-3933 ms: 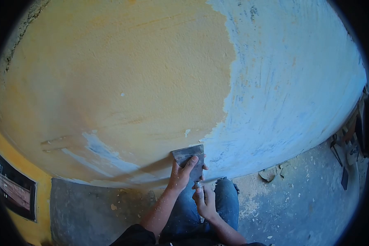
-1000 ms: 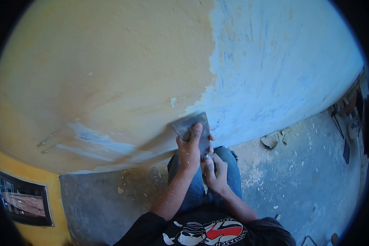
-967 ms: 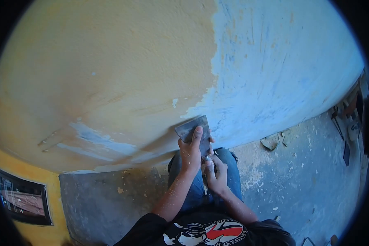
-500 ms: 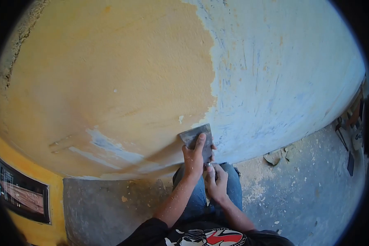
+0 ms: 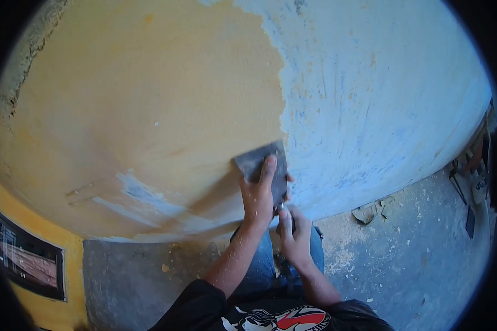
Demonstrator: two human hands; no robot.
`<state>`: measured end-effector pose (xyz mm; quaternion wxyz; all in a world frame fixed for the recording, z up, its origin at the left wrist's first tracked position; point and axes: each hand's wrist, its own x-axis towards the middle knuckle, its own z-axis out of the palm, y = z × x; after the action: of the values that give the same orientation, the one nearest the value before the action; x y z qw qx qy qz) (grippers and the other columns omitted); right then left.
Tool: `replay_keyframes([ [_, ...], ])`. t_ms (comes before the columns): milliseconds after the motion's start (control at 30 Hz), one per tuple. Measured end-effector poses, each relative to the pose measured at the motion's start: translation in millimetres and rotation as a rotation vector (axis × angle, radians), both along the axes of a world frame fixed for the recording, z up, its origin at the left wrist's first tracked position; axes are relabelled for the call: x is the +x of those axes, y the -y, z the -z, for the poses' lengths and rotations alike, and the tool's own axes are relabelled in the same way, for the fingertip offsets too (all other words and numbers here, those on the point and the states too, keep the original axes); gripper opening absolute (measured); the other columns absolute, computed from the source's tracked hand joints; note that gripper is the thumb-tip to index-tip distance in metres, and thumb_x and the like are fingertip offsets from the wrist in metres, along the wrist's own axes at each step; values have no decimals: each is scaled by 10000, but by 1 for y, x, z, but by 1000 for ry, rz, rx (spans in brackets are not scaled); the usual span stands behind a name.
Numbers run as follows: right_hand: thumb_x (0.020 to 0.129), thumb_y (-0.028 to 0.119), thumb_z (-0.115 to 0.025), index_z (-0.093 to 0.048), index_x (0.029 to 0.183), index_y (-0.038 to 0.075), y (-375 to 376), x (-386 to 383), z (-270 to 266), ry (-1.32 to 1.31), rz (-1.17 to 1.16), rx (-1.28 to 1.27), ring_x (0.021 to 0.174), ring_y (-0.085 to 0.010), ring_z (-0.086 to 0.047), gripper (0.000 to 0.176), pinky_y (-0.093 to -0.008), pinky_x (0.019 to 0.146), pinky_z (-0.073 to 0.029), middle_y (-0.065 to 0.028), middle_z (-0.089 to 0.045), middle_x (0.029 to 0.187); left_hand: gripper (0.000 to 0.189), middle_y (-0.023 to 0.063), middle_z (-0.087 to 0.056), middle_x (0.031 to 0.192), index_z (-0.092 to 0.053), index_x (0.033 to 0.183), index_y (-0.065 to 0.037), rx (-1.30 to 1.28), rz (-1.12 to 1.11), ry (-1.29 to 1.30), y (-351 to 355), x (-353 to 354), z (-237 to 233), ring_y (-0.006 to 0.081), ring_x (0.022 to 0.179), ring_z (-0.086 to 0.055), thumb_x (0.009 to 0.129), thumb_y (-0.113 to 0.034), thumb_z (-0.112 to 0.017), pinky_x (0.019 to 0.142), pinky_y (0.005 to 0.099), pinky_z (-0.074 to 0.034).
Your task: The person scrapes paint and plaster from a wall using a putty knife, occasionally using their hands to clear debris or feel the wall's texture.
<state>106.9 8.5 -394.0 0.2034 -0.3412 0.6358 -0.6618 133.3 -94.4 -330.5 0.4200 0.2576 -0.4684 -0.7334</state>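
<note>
Steel-grey and dull, the blade of the scraper lies flat against the wall, just where the yellow paint meets the bared pale blue plaster. The blade is wide and roughly trapezoid, broader at its top edge, smeared and dusty, and tilted a little so that its upper left corner sits on the yellow side. Its handle is hidden inside the hands.

The left hand clasps the blade from below: the index finger is stretched up along the metal face and presses it to the wall, and the thumb shows at the blade's right edge. The right hand sits just under the left, touching it, closed in a fist around the lower part of the tool. Both hands and the left forearm are speckled with pale dust.

Left of the scraper, low on the wall, a few slanting scraped streaks show blue-white through the yellow. The paint edge above the blade runs ragged and nearly upright.

Below the hands are a knee in blue jeans and a black shirt with a red and white print. The grey concrete floor is littered with pale flecks, and a larger broken chip lies near the foot of the wall, to the right of the hands. Some tools lie at the far right edge, too small to tell apart.
</note>
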Motion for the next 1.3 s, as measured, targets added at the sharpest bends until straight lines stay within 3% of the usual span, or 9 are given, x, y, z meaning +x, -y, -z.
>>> replay_keyframes([
  [167, 1005, 234, -531, -633, 947, -17, -11, 1, 17, 17, 29, 2, 538, -76, -498, 277, -280, 517, -402, -48, -512, 560, 373, 100, -637, 793, -602, 991, 1, 13, -66, -21, -9, -10, 22, 156, 546, -598, 925, -362, -662, 391, 282, -470],
  [300, 1009, 257, -526, -622, 943, -23, -9, -10, -14, -10, -27, 4, 542, -75, -492, 304, -261, 512, -396, -35, -510, 562, 373, 105, -639, 794, -611, 1017, -7, 3, 48, -15, 0, -12, -18, 162, 544, -601, 925, -365, -661, 392, 280, -465],
  [367, 1013, 268, -518, -623, 941, -24, -15, -6, -16, 43, -10, -7, 527, -73, -483, 318, -258, 499, -386, -29, -500, 557, 385, 106, -642, 787, -619, 1012, -9, -6, 67, 28, -8, -9, -15, 165, 539, -603, 917, -379, -669, 392, 273, -459],
  [433, 1015, 275, -516, -625, 936, -26, -14, -5, -1, 32, 11, -18, 516, -73, -478, 330, -259, 494, -384, -25, -499, 554, 397, 104, -638, 746, -624, 995, -11, 2, -93, 8, -18, -15, 3, 167, 508, -593, 912, -396, -671, 392, 275, -455],
  [600, 1012, 258, -519, -615, 900, -30, -9, -13, -15, -14, 2, 8, 527, -76, -477, 323, -273, 498, -384, -35, -511, 564, 374, 112, -651, 831, -621, 993, -2, 15, 43, -4, -2, -14, -17, 181, 556, -612, 911, -362, -683, 386, 290, -457],
  [767, 1004, 229, -531, -616, 918, -26, -19, -3, -3, 80, 21, -22, 532, -90, -483, 282, -293, 514, -395, -51, -515, 569, 350, 109, -650, 831, -618, 990, 1, 12, -50, -36, -13, -19, -6, 169, 557, -611, 921, -338, -672, 387, 291, -464],
  [967, 1004, 235, -535, -632, 963, -26, -8, -12, -23, -12, 9, -42, 549, -82, -504, 281, -282, 535, -415, -58, -538, 589, 431, 75, -623, 673, -639, 967, -9, -83, -8, -6, -6, -18, -24, 146, 410, -532, 917, -437, -652, 372, 256, -421],
  [1100, 1009, 250, -529, -629, 973, -19, -13, -5, -11, 58, 32, -27, 523, -90, -491, 290, -276, 500, -394, -50, -526, 567, 409, 92, -631, 704, -639, 956, -8, -70, -79, -28, -16, -21, -7, 148, 457, -563, 913, -414, -665, 382, 265, -442],
  [1300, 1005, 262, -533, -625, 972, -23, -14, -11, -21, -24, 18, 8, 525, -99, -515, 301, -293, 502, -411, -70, -524, 560, 359, 120, -651, 849, -595, 1055, -4, -17, 90, -8, -7, -17, -22, 178, 588, -622, 921, -328, -672, 384, 293, -458],
])
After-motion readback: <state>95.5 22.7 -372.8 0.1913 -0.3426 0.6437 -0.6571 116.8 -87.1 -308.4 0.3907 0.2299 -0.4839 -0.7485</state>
